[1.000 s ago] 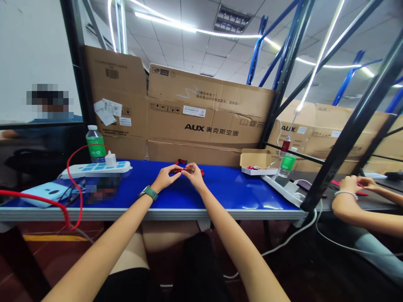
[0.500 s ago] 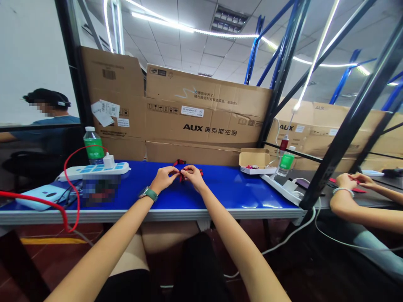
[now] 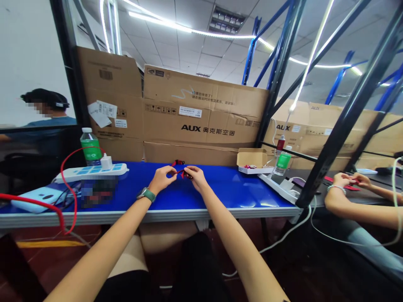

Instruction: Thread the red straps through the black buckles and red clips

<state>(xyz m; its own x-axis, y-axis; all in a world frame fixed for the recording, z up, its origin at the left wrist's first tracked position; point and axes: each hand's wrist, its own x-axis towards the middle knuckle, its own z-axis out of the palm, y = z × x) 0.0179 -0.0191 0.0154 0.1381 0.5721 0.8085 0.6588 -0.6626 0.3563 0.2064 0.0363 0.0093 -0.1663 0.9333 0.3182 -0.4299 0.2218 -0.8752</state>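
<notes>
- Right now, the person's left hand and right hand meet near the middle of a blue-topped table, just above its surface.
- The left hand is in a narrow pinch, thumb and fingertips closed on a thin red strip.
- The right hand is just as narrow, pinching the strip's other end, where a small red bow-like shape shows; it is too small to name surely.
- Just behind the hands, a small red-and-black piece sits near the table's back edge; whether it joins the strip cannot be told.
- How far the strip's handling has gone cannot be told: it is held up in both hands, not set down, and its form is hard to read.
- To the right stands an open small carton holding tiny items; to the left lies a white power strip.
- At the next, dark table, a co-worker's hands work over red pieces.
</notes>
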